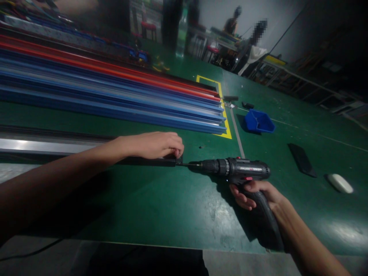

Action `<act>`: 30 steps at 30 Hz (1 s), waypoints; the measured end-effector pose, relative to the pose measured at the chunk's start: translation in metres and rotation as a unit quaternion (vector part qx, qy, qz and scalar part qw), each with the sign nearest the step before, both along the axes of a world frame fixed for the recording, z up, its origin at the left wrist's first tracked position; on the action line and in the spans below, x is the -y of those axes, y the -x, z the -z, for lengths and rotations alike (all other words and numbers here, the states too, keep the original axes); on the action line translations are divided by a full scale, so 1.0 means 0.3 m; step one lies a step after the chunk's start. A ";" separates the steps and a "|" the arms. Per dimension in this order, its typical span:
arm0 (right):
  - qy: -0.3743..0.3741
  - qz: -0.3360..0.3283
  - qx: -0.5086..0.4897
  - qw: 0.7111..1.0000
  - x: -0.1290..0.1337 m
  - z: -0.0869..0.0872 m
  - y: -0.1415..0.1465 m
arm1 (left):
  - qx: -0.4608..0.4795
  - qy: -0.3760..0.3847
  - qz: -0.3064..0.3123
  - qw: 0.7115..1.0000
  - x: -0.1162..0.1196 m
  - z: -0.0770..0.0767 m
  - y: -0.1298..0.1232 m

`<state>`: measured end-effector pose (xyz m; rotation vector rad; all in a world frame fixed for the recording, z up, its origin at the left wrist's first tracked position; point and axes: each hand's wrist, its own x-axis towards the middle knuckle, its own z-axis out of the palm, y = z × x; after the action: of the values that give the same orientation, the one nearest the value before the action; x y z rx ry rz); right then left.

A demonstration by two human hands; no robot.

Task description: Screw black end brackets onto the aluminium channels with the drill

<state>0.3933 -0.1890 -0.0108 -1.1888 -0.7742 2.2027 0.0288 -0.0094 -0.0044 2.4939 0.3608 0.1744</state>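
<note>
My right hand (253,193) is wrapped round the grip of a black cordless drill (235,168), which points left above the green table. Its thin bit meets the end of a long black and silver metal profile (57,146) lying along the table's near side. Over that same end, my left hand (163,145) is closed with its fingers curled down against the profile. A small dark piece (179,159) shows at the fingertips; whether they pinch it or press on it is hard to see.
Several blue profiles (115,97) and a red profile (129,69) lie farther back, ending at yellow tape (228,132). To the right are a blue bin (258,122), a flat black object (301,160) and a white rounded object (340,183). A bottle (181,34) stands behind. People sit in the background.
</note>
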 end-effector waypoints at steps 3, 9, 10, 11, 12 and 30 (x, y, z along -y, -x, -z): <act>0.005 0.003 0.001 1.000 0.002 -0.001 0.001 | -0.001 -0.002 -0.003 1.000 0.001 0.000 0.002; -0.006 -0.002 0.010 1.000 -0.002 -0.002 0.007 | 0.001 0.000 -0.005 1.000 0.003 -0.002 0.002; -0.008 -0.005 0.009 1.000 -0.002 0.000 0.006 | 0.002 0.000 -0.005 1.000 0.003 -0.002 0.002; -0.009 -0.003 0.009 1.000 -0.003 0.001 0.005 | 0.003 -0.001 -0.004 1.000 0.003 -0.002 0.001; -0.008 0.000 0.012 1.000 -0.002 0.002 0.004 | 0.003 -0.001 -0.004 1.000 0.003 -0.002 0.001; 0.001 0.009 0.041 0.999 0.002 -0.012 0.014 | 0.006 0.003 -0.003 1.000 0.002 -0.004 -0.001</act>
<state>0.3892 -0.1894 -0.0072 -1.2899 -0.7916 2.1504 0.0290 -0.0101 -0.0031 2.4858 0.3638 0.1903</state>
